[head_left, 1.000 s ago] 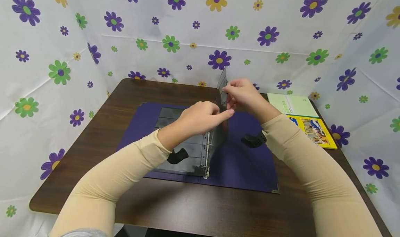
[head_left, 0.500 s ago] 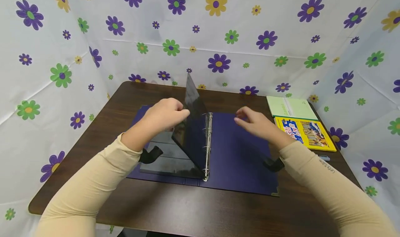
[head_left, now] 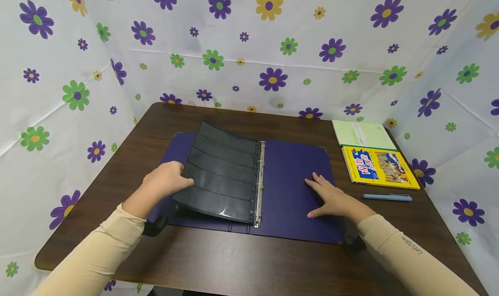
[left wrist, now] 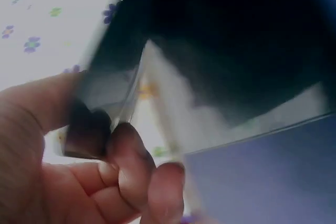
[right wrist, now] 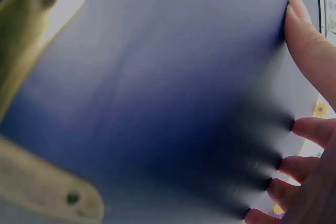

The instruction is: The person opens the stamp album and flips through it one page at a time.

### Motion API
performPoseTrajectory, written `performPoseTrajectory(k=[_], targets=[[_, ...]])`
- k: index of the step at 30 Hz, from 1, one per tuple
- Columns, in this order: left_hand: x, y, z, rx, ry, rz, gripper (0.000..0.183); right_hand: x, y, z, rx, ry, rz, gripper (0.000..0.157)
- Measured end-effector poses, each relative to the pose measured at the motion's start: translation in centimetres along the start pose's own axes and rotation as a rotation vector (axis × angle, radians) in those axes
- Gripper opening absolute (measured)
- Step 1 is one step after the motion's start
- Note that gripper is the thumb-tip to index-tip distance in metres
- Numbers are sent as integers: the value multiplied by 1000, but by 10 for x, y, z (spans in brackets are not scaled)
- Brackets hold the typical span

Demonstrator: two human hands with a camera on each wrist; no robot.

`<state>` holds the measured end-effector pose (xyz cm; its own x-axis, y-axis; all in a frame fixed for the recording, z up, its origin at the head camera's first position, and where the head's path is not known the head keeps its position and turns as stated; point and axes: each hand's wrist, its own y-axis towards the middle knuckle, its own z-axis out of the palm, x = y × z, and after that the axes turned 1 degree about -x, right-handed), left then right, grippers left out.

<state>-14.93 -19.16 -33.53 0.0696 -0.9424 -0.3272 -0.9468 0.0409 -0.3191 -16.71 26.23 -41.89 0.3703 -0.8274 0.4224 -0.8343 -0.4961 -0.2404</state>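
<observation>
A dark blue ring binder [head_left: 290, 192] lies spread on the table, its metal ring spine [head_left: 259, 187] in the middle. Over its left half, several black pocket pages [head_left: 222, 170] curve up from the rings, their outer edge raised. My left hand [head_left: 163, 185] pinches that edge between thumb and fingers; the left wrist view shows the clear, dark page corner [left wrist: 100, 93] between them, blurred. With fingers spread, my right hand [head_left: 331, 200] touches the bare right cover. The right wrist view shows its fingertips [right wrist: 302, 14] on the blue surface and brass corner pieces [right wrist: 58, 182] close by.
At the right of the brown table [head_left: 280, 261] lie a pale green notebook [head_left: 362, 134], a yellow book [head_left: 382, 167] and a blue pen [head_left: 387, 197]. White flowered cloth [head_left: 249, 40] hangs behind and at both sides.
My left hand has carried the upright pages over to the left and down onto the left half. My right hand has let go of them and come down on the right cover.
</observation>
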Motion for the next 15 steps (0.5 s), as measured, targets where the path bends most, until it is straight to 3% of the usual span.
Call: performPoseTrajectory(k=[5,9,11,13,15], targets=[[18,5,32,3,30,-65,57,-2,1,1,1,12,6,105],[22,6,52,-89,53,-70,50,-4,1,2,-2,13,10,106],[20,6,59,-173,93,-7,54,-5,0,3,-3,14,16,106],[17,6,66,-246,147,111,64,-6,0,5,-6,13,17,106],[14,6,72,-257,209,227,69,-7,0,5,-8,9,20,106]])
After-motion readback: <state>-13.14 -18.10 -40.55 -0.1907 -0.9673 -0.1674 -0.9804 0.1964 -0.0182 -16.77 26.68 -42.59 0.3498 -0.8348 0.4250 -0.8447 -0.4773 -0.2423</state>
